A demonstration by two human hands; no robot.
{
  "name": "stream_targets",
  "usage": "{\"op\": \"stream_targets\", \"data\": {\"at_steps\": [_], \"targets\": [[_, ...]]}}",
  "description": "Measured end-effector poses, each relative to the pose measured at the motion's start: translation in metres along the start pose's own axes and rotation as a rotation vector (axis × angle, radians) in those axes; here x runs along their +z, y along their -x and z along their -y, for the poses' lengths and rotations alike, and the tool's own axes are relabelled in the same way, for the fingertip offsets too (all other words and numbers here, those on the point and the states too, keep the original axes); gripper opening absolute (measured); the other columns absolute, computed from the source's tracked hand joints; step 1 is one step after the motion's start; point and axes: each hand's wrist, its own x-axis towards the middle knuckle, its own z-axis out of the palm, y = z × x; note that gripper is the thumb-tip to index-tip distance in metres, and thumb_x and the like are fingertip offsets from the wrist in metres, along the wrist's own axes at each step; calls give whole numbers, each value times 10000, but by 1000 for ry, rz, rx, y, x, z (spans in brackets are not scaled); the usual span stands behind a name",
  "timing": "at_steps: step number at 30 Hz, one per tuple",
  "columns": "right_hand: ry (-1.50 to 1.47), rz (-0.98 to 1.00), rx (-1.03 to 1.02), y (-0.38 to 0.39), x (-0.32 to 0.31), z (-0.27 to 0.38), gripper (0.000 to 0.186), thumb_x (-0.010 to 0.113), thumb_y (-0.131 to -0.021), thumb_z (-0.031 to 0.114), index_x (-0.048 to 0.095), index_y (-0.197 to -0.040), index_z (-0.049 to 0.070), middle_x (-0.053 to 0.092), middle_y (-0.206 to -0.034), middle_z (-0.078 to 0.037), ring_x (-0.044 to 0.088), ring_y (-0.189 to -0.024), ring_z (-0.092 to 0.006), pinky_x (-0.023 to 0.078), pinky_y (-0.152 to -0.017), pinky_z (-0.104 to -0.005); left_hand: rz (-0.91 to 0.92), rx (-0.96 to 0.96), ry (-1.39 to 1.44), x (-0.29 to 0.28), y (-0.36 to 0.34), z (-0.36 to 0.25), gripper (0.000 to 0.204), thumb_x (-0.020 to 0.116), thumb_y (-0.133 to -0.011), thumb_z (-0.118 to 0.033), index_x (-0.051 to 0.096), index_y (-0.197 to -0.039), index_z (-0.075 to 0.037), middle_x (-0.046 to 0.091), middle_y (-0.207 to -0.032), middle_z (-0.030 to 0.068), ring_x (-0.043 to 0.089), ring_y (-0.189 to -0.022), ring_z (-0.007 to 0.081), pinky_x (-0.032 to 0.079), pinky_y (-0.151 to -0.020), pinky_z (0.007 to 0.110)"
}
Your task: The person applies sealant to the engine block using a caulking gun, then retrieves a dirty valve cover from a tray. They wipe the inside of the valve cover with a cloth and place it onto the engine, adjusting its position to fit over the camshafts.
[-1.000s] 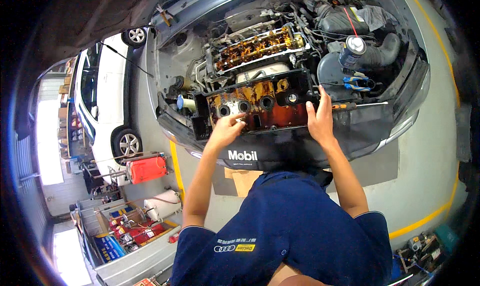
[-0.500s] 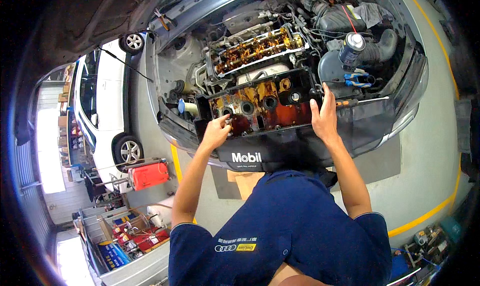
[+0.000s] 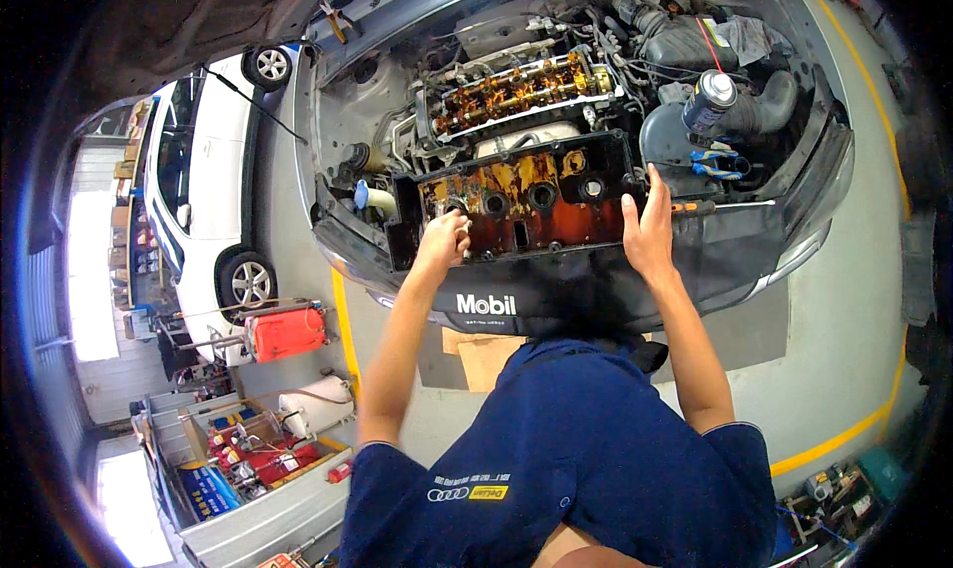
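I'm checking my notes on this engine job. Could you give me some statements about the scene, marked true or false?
1. Both the left hand and the right hand are at the oil-stained cover. True.
2. The oil-stained cover is fitted on the engine. False: it lies off it, inner side up, in front of the open engine top.
3. The spray can has a red straw. True.
4. The right hand is wrapped around the spray can. False: its fingers are extended by the cover's right end.
5. The orange-handled screwdriver lies left of the left hand. False: it lies right of the right hand.
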Motion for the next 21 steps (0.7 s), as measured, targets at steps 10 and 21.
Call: {"op": "stream_targets", "data": {"at_steps": [10, 21], "targets": [[-5, -29, -27, -3, -1, 0, 673, 594, -1073, 300, 362, -1601, -46, 465, -1539, -328, 456, -1427, -486, 357, -1225, -519, 162, 1157, -2299, -74, 4, -92, 686, 547, -1017, -171, 443, -1639, -440, 651, -946, 45, 653, -859, 222, 491, -788, 398], [2, -49, -11, 1, 0, -6, 669, 603, -1070, 294, 358, -1596, -40, 494, -1520, -324, 472, -1400, -482, 364, -1211, -532, 342, 1133, -2154, -73, 0, -91, 697, 673, -898, -185, 563, -1563, -362, 647, -1082, 32, 658, -957, 220, 499, -851, 378]]}}
